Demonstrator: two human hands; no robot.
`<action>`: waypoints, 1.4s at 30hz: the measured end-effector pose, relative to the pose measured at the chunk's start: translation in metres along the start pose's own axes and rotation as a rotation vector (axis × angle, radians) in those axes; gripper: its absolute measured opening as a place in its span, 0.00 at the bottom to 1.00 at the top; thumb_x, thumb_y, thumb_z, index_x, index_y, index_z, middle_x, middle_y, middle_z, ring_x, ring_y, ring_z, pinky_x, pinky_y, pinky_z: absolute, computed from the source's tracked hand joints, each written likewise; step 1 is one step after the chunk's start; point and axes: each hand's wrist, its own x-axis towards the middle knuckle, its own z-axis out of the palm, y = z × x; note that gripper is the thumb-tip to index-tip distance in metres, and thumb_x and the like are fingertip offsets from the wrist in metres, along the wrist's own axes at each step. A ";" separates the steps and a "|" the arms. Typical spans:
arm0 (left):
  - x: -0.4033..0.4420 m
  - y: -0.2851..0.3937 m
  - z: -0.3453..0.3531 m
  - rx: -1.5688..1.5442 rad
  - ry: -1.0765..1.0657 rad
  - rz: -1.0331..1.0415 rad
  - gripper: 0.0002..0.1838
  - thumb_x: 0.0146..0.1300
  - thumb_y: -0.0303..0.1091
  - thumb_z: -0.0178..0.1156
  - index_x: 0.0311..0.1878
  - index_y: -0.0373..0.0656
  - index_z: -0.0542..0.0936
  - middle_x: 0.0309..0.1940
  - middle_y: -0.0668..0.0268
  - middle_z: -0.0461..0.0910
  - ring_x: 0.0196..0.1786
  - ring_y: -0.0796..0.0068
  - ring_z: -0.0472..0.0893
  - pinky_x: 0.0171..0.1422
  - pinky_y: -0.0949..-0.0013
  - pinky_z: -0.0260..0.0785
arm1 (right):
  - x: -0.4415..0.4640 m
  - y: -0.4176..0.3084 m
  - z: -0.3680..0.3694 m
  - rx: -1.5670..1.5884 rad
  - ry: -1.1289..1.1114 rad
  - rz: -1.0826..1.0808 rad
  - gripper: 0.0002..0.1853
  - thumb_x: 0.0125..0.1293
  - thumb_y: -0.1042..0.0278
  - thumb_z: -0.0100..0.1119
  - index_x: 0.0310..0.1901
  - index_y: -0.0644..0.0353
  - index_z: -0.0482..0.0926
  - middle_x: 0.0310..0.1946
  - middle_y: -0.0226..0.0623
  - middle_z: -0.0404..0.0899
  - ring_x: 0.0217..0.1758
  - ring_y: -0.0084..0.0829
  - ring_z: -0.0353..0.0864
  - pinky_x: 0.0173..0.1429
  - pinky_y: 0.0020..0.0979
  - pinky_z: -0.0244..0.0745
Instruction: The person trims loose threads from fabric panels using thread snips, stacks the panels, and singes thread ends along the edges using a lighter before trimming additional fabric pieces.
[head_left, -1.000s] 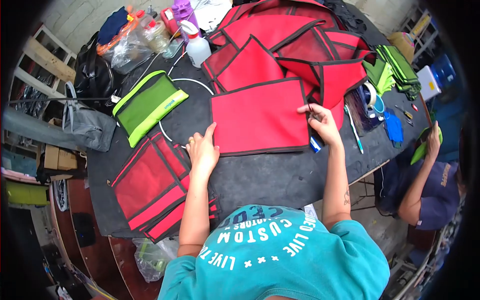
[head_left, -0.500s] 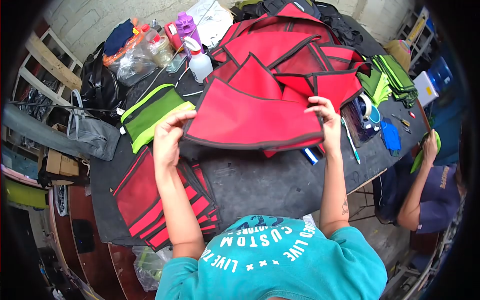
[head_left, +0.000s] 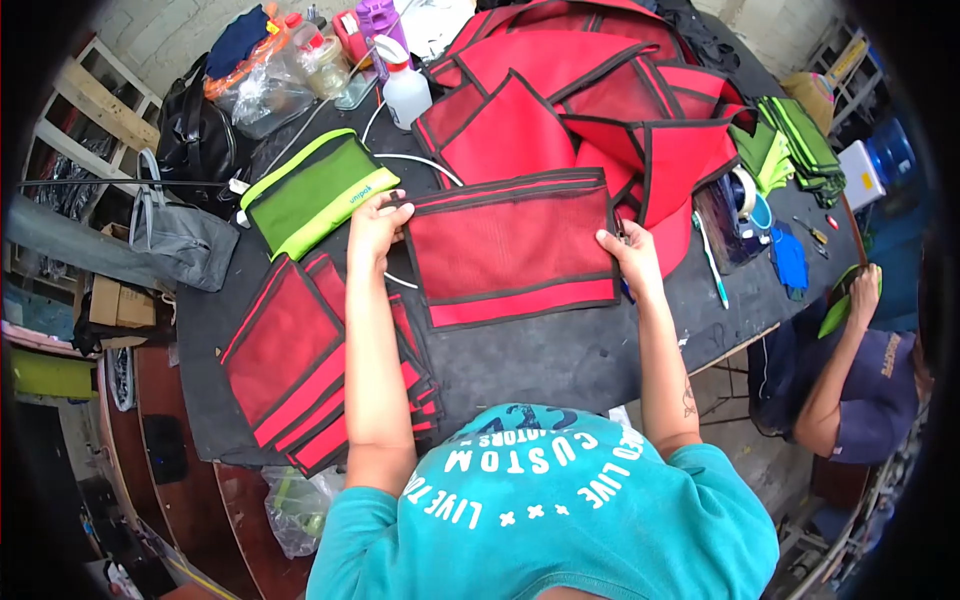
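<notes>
Holding a red mesh pouch with both hands, in front of the torso, over the black tabletop. Mesh side faces up, dark trim all round, plain red strip along the near edge. Can't tell if it touches the tabletop.

Left hand: pinching the upper-left corner, thumb on top. Right hand: gripping the right edge, thumb on the front; small dark item at its fingers, too small to identify.

Stack of red mesh pouches on the left, fanned, partly hidden by the left forearm. Green "unipak" pouch just beside the left hand. Big heap of red pieces beyond the held pouch. Spray bottle left of the heap. Right side: toothbrush near the right hand, tape roll, blue cloth, folded green pieces farther back.

Far right: co-worker's hand holding a green piece, well apart from the pouch.
</notes>
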 end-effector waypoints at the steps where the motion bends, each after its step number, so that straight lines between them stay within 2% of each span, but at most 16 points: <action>1: 0.003 -0.005 0.006 -0.104 0.059 -0.045 0.16 0.58 0.28 0.63 0.50 0.39 0.77 0.31 0.72 0.80 0.29 0.81 0.77 0.37 0.74 0.69 | 0.001 0.005 -0.002 -0.053 0.003 -0.006 0.04 0.60 0.74 0.63 0.35 0.62 0.78 0.26 0.25 0.79 0.27 0.16 0.76 0.35 0.21 0.72; 2: 0.005 -0.008 0.012 -0.209 0.120 -0.087 0.16 0.57 0.27 0.64 0.49 0.38 0.77 0.31 0.70 0.81 0.27 0.81 0.77 0.34 0.74 0.70 | 0.002 0.009 -0.007 -0.052 0.003 0.001 0.04 0.60 0.74 0.63 0.35 0.62 0.78 0.26 0.25 0.79 0.27 0.16 0.76 0.35 0.21 0.72; 6: 0.006 -0.012 0.015 -0.345 0.093 -0.130 0.13 0.57 0.27 0.64 0.46 0.39 0.77 0.30 0.70 0.80 0.27 0.81 0.77 0.34 0.73 0.70 | 0.007 0.016 -0.012 -0.149 -0.042 0.070 0.06 0.58 0.71 0.65 0.33 0.62 0.77 0.25 0.28 0.79 0.27 0.15 0.75 0.34 0.21 0.71; 9: 0.008 -0.027 0.005 -0.490 0.027 -0.132 0.12 0.58 0.27 0.63 0.45 0.40 0.77 0.31 0.70 0.81 0.28 0.79 0.78 0.35 0.73 0.71 | -0.007 -0.018 0.000 -0.870 0.122 -0.017 0.11 0.56 0.67 0.67 0.34 0.62 0.75 0.22 0.33 0.78 0.27 0.25 0.79 0.34 0.28 0.72; 10: 0.009 -0.028 0.002 -0.566 -0.013 -0.126 0.12 0.58 0.28 0.63 0.45 0.40 0.77 0.31 0.70 0.81 0.28 0.79 0.79 0.36 0.73 0.71 | -0.014 -0.026 0.005 -0.866 0.109 -0.026 0.11 0.56 0.67 0.67 0.34 0.62 0.75 0.22 0.33 0.78 0.27 0.25 0.79 0.34 0.28 0.72; 12: -0.002 -0.018 0.003 -0.609 0.003 -0.104 0.11 0.59 0.28 0.63 0.45 0.40 0.77 0.32 0.70 0.81 0.28 0.79 0.79 0.36 0.73 0.71 | -0.032 -0.042 0.019 -1.287 0.243 -0.165 0.16 0.55 0.61 0.67 0.37 0.62 0.72 0.25 0.38 0.77 0.32 0.38 0.81 0.38 0.36 0.73; 15: -0.021 -0.006 0.007 -0.692 0.001 -0.068 0.11 0.60 0.29 0.63 0.45 0.41 0.77 0.32 0.70 0.82 0.29 0.78 0.80 0.36 0.73 0.72 | -0.046 -0.077 0.050 -1.175 0.263 -0.352 0.18 0.58 0.59 0.64 0.43 0.61 0.72 0.32 0.42 0.76 0.41 0.46 0.80 0.43 0.40 0.73; 16: -0.023 -0.004 0.008 -0.695 -0.004 -0.042 0.10 0.60 0.29 0.62 0.45 0.41 0.78 0.32 0.70 0.82 0.29 0.79 0.80 0.36 0.74 0.71 | -0.047 -0.086 0.062 -1.172 0.266 -0.361 0.18 0.58 0.59 0.64 0.43 0.61 0.72 0.32 0.42 0.76 0.41 0.46 0.80 0.43 0.40 0.73; 18: -0.028 0.001 0.012 -0.701 -0.019 0.009 0.08 0.60 0.29 0.62 0.43 0.41 0.79 0.31 0.70 0.82 0.28 0.80 0.80 0.35 0.75 0.71 | -0.045 -0.100 0.089 -0.853 0.032 -0.562 0.17 0.60 0.61 0.62 0.44 0.62 0.73 0.36 0.43 0.73 0.44 0.43 0.78 0.45 0.38 0.73; 20: -0.038 0.015 0.019 -0.669 -0.001 0.034 0.08 0.60 0.30 0.62 0.42 0.41 0.79 0.31 0.71 0.82 0.28 0.81 0.79 0.35 0.77 0.70 | -0.035 -0.103 0.116 -0.731 -0.172 -0.622 0.15 0.61 0.63 0.61 0.44 0.63 0.75 0.37 0.44 0.72 0.44 0.43 0.78 0.46 0.36 0.73; 22: -0.048 0.030 0.026 -0.605 0.047 0.063 0.07 0.60 0.30 0.63 0.41 0.42 0.80 0.29 0.72 0.82 0.28 0.83 0.78 0.33 0.79 0.68 | -0.020 -0.097 0.140 -0.633 -0.234 -0.702 0.14 0.58 0.63 0.63 0.41 0.64 0.77 0.34 0.42 0.73 0.39 0.40 0.78 0.43 0.34 0.72; 26: -0.052 0.033 0.030 -0.505 0.098 0.183 0.05 0.60 0.29 0.63 0.39 0.42 0.82 0.28 0.74 0.80 0.27 0.87 0.76 0.32 0.82 0.65 | -0.002 -0.105 0.167 -0.668 -0.264 -0.645 0.14 0.54 0.65 0.64 0.39 0.64 0.79 0.30 0.40 0.74 0.35 0.37 0.78 0.40 0.34 0.71; 30: -0.054 0.033 0.031 -0.401 0.107 0.280 0.04 0.60 0.29 0.62 0.37 0.43 0.82 0.26 0.76 0.79 0.28 0.88 0.75 0.34 0.80 0.67 | 0.011 -0.112 0.171 -0.646 -0.284 -0.622 0.13 0.50 0.65 0.65 0.34 0.64 0.80 0.26 0.37 0.73 0.31 0.34 0.76 0.37 0.33 0.70; 35: -0.052 0.034 0.038 -0.372 0.093 0.302 0.04 0.60 0.28 0.62 0.38 0.42 0.82 0.26 0.75 0.79 0.28 0.88 0.75 0.33 0.80 0.67 | 0.019 -0.110 0.168 -0.594 -0.364 -0.596 0.11 0.49 0.66 0.66 0.32 0.65 0.80 0.26 0.37 0.73 0.31 0.31 0.75 0.35 0.31 0.68; 38: -0.053 0.035 0.042 -0.399 0.071 0.313 0.05 0.58 0.27 0.63 0.37 0.39 0.82 0.25 0.76 0.78 0.25 0.90 0.71 0.29 0.83 0.60 | 0.018 -0.111 0.167 -0.558 -0.388 -0.577 0.11 0.49 0.67 0.66 0.32 0.66 0.80 0.26 0.35 0.73 0.30 0.28 0.74 0.35 0.29 0.68; 42: -0.053 0.037 0.045 -0.416 0.083 0.286 0.04 0.57 0.26 0.63 0.36 0.38 0.82 0.23 0.76 0.78 0.25 0.90 0.71 0.29 0.83 0.60 | 0.017 -0.111 0.165 -0.538 -0.395 -0.558 0.11 0.49 0.68 0.67 0.31 0.66 0.80 0.26 0.35 0.74 0.31 0.27 0.75 0.35 0.28 0.67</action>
